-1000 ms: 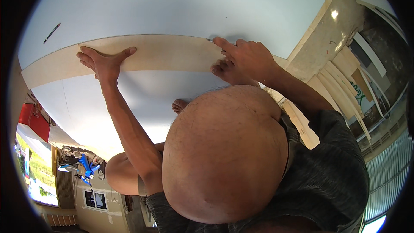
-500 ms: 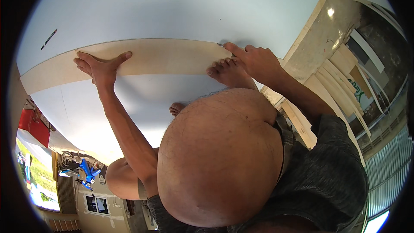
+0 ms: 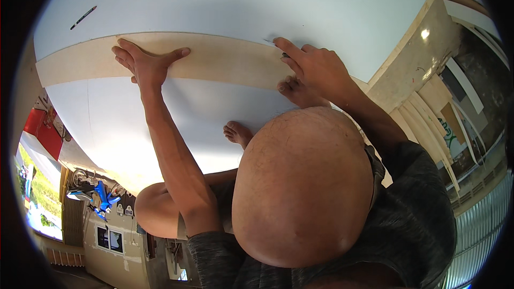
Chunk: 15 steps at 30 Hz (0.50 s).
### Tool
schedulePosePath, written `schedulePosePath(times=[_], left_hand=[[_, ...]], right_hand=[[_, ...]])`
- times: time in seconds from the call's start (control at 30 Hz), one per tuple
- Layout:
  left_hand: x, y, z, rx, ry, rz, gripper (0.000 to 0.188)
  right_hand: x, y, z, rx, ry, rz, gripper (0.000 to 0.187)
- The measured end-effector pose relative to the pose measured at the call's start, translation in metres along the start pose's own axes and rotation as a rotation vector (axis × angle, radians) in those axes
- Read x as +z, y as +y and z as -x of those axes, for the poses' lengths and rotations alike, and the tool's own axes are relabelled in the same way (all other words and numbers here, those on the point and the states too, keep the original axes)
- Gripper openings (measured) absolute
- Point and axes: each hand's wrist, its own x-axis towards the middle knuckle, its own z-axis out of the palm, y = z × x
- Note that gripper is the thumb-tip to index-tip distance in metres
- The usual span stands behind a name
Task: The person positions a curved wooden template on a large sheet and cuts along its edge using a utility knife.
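A long pale wooden strip [image 3: 225, 59] lies across a large white sheet [image 3: 176, 0]. My left hand [image 3: 147, 64] presses on the strip's left part, its thumb and fingers spread and holding nothing. Farther right, my right hand [image 3: 321, 69] is closed around a slim cutter knife [image 3: 270, 42], index finger stretched along it. Only its thin, pale tip and a bit of dark handle show; the rest is hidden in the hand. That tip touches or nearly touches the sheet by the strip's far edge. A dark pencil [image 3: 84, 17] rests on the sheet beyond the left hand.
My bent knee [image 3: 305, 192] fills the centre, with one foot [image 3: 300, 93] close to the right hand and the other foot [image 3: 236, 132] on the sheet. Cut boards [image 3: 428, 118] lie on the floor at right. A blue motorbike [image 3: 104, 198] stands at lower left.
The right hand has slid left along the strip's far edge with the cutter knife. The left hand keeps its place on the strip. The whole view has shifted.
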Motion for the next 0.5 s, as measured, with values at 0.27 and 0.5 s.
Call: schedulePosePath(times=[0.27,0.5], left_hand=[[0.003,0.000,0.001,0.023,0.011,-0.001,0.176],[0.002,0.000,-0.001,0.021,0.010,-0.009,0.177]], right_hand=[[0.011,-0.027,-0.038,-0.123,0.009,-0.072,0.049],[0.010,-0.043,-0.054,-0.061,-0.090,0.014,0.042]])
